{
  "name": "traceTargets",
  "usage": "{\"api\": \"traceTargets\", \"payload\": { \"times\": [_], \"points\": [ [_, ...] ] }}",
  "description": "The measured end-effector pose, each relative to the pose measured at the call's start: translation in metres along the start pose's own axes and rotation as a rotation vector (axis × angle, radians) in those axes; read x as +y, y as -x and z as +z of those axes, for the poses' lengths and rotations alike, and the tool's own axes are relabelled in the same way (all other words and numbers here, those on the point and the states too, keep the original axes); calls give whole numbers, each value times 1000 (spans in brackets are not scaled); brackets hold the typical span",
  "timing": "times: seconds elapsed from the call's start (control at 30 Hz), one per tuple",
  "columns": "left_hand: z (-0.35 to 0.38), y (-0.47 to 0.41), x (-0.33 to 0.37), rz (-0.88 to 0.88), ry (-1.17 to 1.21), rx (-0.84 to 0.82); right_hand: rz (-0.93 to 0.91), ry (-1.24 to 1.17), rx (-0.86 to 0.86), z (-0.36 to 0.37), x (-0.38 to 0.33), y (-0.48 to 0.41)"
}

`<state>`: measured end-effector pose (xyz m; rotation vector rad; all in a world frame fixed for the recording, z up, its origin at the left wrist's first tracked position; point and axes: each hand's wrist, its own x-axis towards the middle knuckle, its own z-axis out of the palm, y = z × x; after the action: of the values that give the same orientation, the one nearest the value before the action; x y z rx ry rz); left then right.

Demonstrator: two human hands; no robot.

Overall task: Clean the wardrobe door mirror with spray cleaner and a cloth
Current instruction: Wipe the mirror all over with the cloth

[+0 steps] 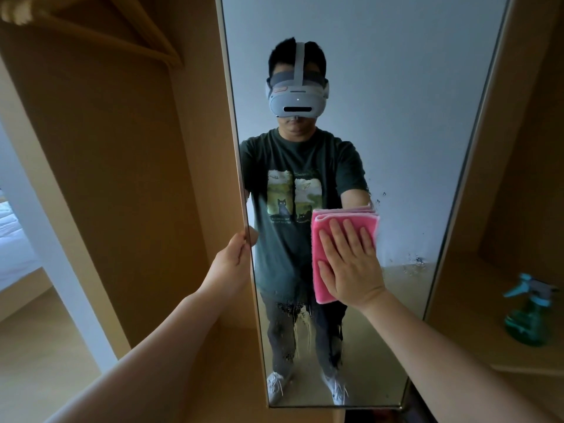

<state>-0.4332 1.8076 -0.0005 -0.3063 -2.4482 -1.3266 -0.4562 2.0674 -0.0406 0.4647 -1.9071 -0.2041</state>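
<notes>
The tall wardrobe door mirror fills the middle of the head view, in a thin frame. My right hand lies flat with straight fingers on a folded pink cloth and presses it against the glass at mid height. My left hand grips the mirror door's left edge, fingers curled round it. Spray droplets and runs show on the glass below the cloth, and more droplets to its right. A teal spray bottle stands on a wooden shelf at the right, blurred.
The open wooden wardrobe lies to the left, with a wooden hanger at the top. A wooden shelf carries the bottle on the right. A bed and pale floor show at the far left. The mirror reflects a person.
</notes>
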Motion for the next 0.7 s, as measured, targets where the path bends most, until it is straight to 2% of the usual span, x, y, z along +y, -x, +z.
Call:
{"api": "traceTargets", "payload": {
  "times": [0.27, 0.7],
  "points": [
    [2, 0, -1, -6, 12, 19, -98, 27, 44, -17, 33, -29],
    [3, -2, -3, -26, 7, 21, -44, 141, 116, -59, 95, -125]
  ]
}}
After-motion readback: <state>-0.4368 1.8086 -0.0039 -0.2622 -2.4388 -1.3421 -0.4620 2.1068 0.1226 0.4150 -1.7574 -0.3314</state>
